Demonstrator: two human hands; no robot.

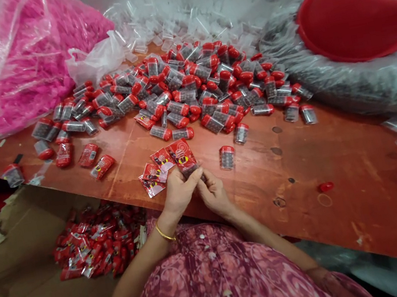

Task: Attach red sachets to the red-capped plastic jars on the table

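My left hand (pixel 180 190) and my right hand (pixel 214 193) meet near the table's front edge. Between their fingers they grip a red printed packet (pixel 181 154), with a dark part at its lower end, partly covered by my thumbs. Several flat red packets (pixel 153 172) lie fanned out just left of it. One red-capped clear tube (pixel 227 157) with dark contents stands to the right of my hands. Behind lies a large pile of similar tubes (pixel 186 81). Three filled red packets (pixel 88 155) rest to the left.
A bag of pink pieces (pixel 32 55) fills the back left. At the back right, a red tub (pixel 360 2) sits on a plastic bag (pixel 340 82). Below the table's left edge is a cardboard box (pixel 15 263) with many red packets (pixel 96 243). A red cap (pixel 326 187) lies at right.
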